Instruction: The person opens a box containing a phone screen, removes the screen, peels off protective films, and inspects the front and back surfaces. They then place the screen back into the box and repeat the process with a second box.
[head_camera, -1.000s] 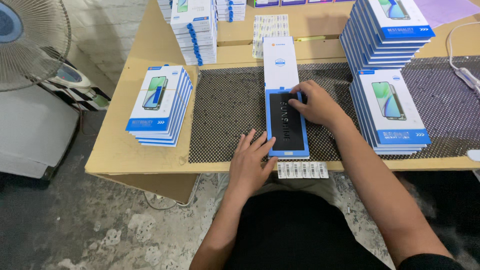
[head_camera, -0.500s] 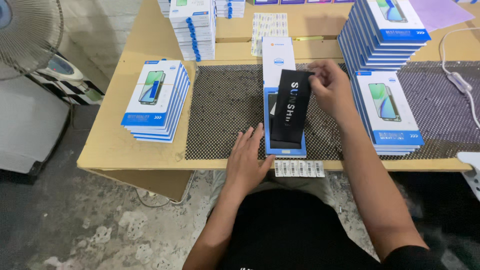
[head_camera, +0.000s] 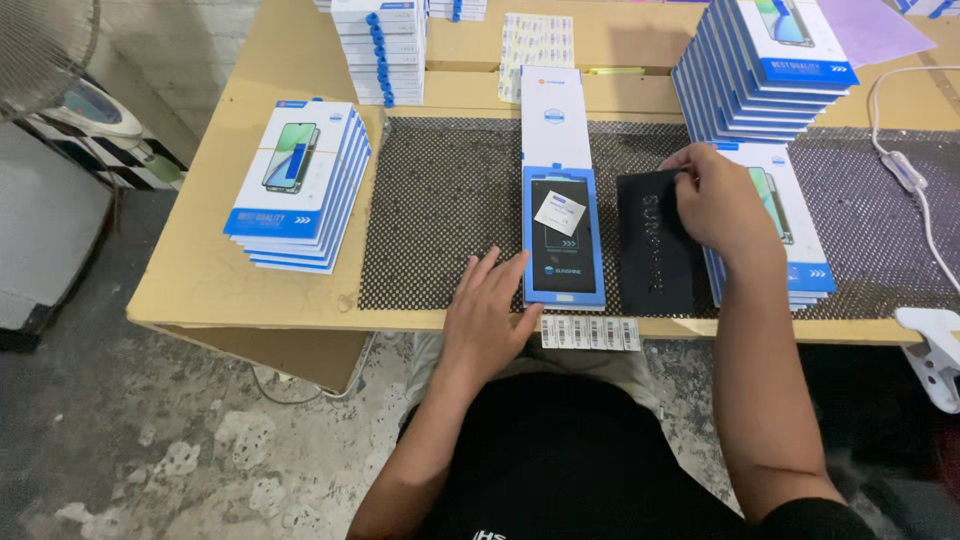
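Note:
An open blue box tray (head_camera: 563, 238) lies on the black perforated mat (head_camera: 450, 210), holding a dark phone with a small white card on its screen. Its white lid (head_camera: 556, 117) lies just beyond it. My left hand (head_camera: 492, 312) rests flat on the mat at the tray's near left corner, touching its edge. My right hand (head_camera: 715, 200) holds the top of a black sleeve (head_camera: 654, 243) that lies flat to the right of the tray.
Stacks of white-and-blue phone boxes stand at left (head_camera: 297, 184), back centre (head_camera: 378, 48), back right (head_camera: 768, 70) and under my right wrist (head_camera: 800, 245). A barcode sticker strip (head_camera: 590, 333) sits at the table's front edge. A white cable (head_camera: 905, 165) runs right. A fan (head_camera: 45, 45) stands left.
My right hand lifted the black sleeve off the open tray, swung it right and laid it beside the tray, uncovering the phone. My left hand stayed at the tray's near corner.

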